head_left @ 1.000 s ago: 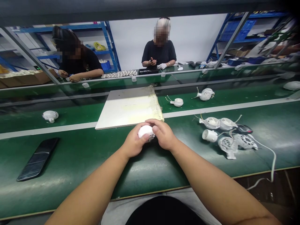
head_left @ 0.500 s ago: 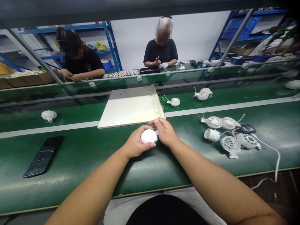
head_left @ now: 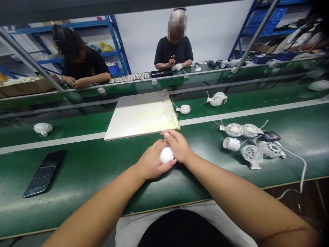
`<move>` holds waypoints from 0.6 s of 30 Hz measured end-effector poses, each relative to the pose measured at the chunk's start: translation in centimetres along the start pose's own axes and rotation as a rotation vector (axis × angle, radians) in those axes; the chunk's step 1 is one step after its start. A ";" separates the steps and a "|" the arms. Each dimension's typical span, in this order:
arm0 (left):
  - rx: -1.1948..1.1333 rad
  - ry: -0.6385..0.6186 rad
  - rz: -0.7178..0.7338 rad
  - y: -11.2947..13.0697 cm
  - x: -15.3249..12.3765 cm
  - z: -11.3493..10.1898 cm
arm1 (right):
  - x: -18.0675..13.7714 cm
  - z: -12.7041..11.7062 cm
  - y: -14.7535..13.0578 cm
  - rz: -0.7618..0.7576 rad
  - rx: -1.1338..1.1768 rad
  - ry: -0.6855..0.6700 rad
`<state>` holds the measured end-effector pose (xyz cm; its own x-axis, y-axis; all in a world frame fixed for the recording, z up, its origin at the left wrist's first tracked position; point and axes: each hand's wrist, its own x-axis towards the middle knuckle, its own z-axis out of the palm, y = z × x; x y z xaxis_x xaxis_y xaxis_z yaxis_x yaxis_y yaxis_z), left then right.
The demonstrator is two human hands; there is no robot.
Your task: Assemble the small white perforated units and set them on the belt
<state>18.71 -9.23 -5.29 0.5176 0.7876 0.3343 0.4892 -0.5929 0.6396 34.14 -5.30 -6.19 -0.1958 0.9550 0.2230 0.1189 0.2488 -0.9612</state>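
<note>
Angles left forearm (head_left: pixel 102 197) toward two o'clock and right forearm (head_left: pixel 232 185) toward ten, cupping left hand (head_left: pixel 153 160) against curled right hand (head_left: pixel 179 146).

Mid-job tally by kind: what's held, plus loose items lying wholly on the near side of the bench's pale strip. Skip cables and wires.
Held round white part: 1
Open white housings: 2
White cylinder: 1
White lattice shells: 2
Black phone-like slab: 1
Black mouse-like item: 1
Total: 8
</note>
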 end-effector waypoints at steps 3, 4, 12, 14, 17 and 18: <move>-0.060 0.007 -0.030 0.1 0.2 0.5 | 0.3 0.2 0.5 0.057 -0.012 -0.018; -0.086 0.009 -0.045 -0.1 0.4 0.5 | 0.5 0.3 0.7 0.071 -0.012 -0.026; 0.204 0.577 -0.643 -9.9 1.2 -10.9 | 5.7 -3.7 0.1 -0.040 -0.455 0.056; 0.276 0.656 -0.817 -13.4 0.2 -15.2 | 8.3 -5.6 0.1 -0.029 -0.790 0.082; 0.252 0.706 -0.895 -17.2 -1.6 -19.3 | 11.9 -8.0 0.6 0.040 -0.963 0.047; 0.221 0.693 -0.849 -17.9 -2.0 -20.0 | 12.8 -8.5 0.8 0.054 -0.984 0.013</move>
<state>-5.13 3.13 -3.55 -0.5131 0.8335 0.2052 0.6479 0.2193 0.7295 39.96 8.50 -2.71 -0.1560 0.9692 0.1904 0.8858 0.2226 -0.4072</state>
